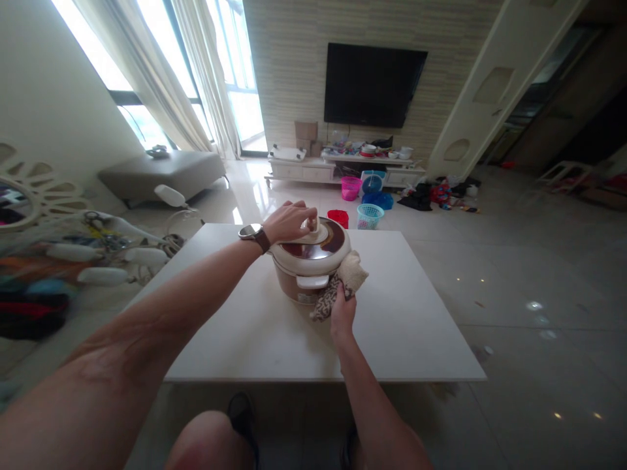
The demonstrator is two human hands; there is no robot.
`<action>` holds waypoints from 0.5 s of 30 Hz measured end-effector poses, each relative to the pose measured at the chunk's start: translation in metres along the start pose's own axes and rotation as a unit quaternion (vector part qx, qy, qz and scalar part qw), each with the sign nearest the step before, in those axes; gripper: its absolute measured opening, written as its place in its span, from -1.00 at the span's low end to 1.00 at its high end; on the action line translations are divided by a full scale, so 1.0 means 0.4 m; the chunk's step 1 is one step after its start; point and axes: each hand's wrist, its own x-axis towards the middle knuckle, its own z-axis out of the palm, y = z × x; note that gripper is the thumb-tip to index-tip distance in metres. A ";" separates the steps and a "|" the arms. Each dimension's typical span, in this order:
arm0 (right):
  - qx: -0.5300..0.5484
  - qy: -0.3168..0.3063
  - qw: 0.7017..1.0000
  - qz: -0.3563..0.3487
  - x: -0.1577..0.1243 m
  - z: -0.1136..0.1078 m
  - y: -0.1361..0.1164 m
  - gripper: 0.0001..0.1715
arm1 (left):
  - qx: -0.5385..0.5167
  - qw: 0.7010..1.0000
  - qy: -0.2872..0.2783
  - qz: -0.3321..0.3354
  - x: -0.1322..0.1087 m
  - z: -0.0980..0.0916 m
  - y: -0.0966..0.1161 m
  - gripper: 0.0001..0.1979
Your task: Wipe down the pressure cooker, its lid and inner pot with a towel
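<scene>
A round cooking pot (289, 277) with a beige-brown body and white side handle stands on the white table (235, 339). Its lid (328, 245) is on, with a cream rim and a dark brown glassy top. My left hand (290, 223), a watch (251, 231) at its wrist, has its fingers closed round the lid's knob (313, 225). Bunched in my right hand (344, 310) is a patterned cloth (353, 273), cream and brown, pressed against the pot's right side.
Beyond the table, a red basket (337, 219), a light blue basket (370, 215) and a pink basket (351, 188) stand on the floor. A low white cabinet (313, 173) sits under the television (375, 85). At left are a grey bench (161, 173) and a lamp with white shades (102, 276).
</scene>
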 end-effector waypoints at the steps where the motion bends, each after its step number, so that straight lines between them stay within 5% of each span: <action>1: -0.002 0.001 1.000 0.000 -0.001 0.000 -0.001 -0.32 | -0.026 0.998 0.052 -0.018 -0.001 0.000 0.005 -0.79; 3: -0.007 0.002 1.000 -0.002 0.000 0.000 -0.001 -0.33 | -0.106 0.970 0.195 -0.096 -0.014 0.005 0.027 -0.85; 6: -0.015 0.000 1.000 -0.012 0.010 -0.001 -0.002 -0.34 | -0.235 0.874 0.355 -0.236 -0.075 0.032 0.089 -0.88; 11: -0.057 0.003 0.997 -0.048 0.014 -0.003 -0.004 -0.34 | -0.296 0.763 0.457 -0.349 -0.280 0.155 0.214 -0.76; 15: -0.148 -0.025 0.977 -0.153 -0.034 -0.007 0.009 -0.39 | -0.306 0.742 0.447 -0.395 -0.426 0.287 0.256 -0.83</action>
